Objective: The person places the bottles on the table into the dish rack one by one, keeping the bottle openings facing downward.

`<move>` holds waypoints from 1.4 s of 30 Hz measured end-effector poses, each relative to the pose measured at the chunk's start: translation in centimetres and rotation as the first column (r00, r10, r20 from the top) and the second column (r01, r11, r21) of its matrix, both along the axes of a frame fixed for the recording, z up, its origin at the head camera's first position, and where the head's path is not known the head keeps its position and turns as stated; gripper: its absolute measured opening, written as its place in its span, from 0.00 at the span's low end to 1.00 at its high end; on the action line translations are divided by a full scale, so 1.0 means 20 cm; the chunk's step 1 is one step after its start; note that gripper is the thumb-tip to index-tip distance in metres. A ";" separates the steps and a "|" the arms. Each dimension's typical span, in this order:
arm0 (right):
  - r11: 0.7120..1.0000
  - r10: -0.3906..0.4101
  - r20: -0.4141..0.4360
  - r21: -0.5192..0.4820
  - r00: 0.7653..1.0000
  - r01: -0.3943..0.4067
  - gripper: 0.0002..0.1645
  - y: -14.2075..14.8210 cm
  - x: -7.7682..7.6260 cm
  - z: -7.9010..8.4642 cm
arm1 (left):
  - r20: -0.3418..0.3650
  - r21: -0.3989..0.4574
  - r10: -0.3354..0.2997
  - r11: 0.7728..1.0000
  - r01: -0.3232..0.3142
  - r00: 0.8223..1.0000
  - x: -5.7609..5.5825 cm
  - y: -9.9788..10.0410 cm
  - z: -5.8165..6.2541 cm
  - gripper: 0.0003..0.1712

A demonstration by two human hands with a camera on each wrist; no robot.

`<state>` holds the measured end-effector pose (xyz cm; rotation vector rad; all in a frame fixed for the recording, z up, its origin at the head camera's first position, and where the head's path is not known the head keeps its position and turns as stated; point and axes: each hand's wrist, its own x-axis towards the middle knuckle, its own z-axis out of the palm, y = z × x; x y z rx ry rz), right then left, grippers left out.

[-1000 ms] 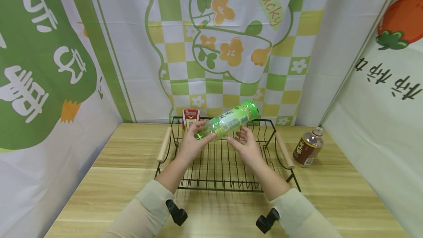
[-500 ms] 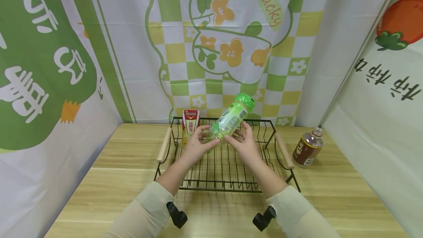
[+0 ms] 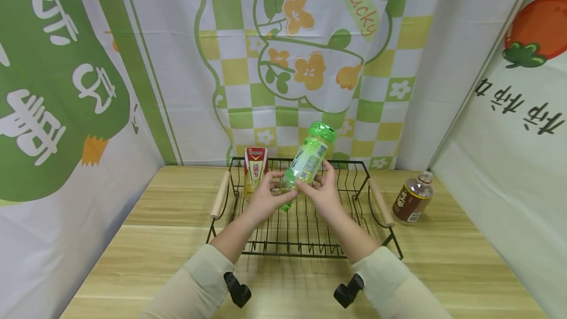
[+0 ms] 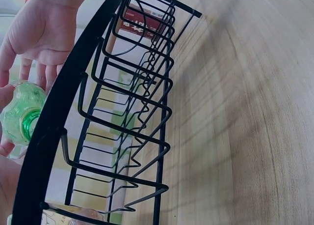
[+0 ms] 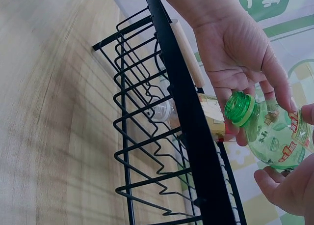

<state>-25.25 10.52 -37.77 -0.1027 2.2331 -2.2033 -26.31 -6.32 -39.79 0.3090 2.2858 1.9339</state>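
Note:
A green-tinted clear plastic bottle (image 3: 305, 164) is tilted with its green base up and its neck down, above the dish rack. At its lower part, the left hand (image 3: 265, 195) holds it with thumb and fingers spread around the shoulder. The right hand (image 3: 324, 190) grips its side, thumb in front and fingers behind. In the right wrist view the green threaded neck (image 5: 239, 108) shows without a cap. A red-and-yellow labelled bottle (image 3: 255, 169) stands neck-down at the rack's back left, just behind the left hand.
The black wire rack (image 3: 305, 255) has wooden handles (image 3: 381, 202) and stands on a wood-grain table (image 3: 146, 240). To its right stands an uncapped bottle with a brown label (image 3: 412, 201). A printed curtain (image 3: 239, 68) hangs close behind the rack.
The green bottle has swung from a shallow slant to a steeper one, base up and neck lower. The right hand has moved slightly left and now holds its side.

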 end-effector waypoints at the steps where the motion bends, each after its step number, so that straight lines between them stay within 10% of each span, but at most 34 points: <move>1: 1.000 -0.004 -0.002 0.004 1.000 0.004 0.58 0.00 0.00 0.00 | 0.001 0.000 0.000 1.000 0.000 1.000 0.00 0.00 0.00 0.40; 11: 0.999 -0.011 0.028 0.038 1.000 0.010 0.59 -0.02 -0.05 0.01 | -0.008 -0.047 -0.032 0.998 0.031 0.999 0.00 -0.07 0.00 0.43; 29: 0.987 -0.025 0.048 0.163 0.999 0.017 0.58 -0.02 -0.18 -0.07 | -0.160 -0.226 0.196 0.947 -0.229 0.968 -0.08 -0.45 0.01 0.38; 35: 0.974 -0.029 0.060 0.228 0.998 0.015 0.56 -0.03 -0.20 -0.08 | -0.092 -0.310 0.236 0.916 -0.253 0.967 -0.11 -0.55 -0.02 0.38; 42: 0.955 -0.002 0.050 0.298 0.999 -0.013 0.56 -0.04 -0.22 -0.11 | 0.028 -0.310 0.203 0.933 -0.185 0.979 -0.13 -0.59 -0.06 0.38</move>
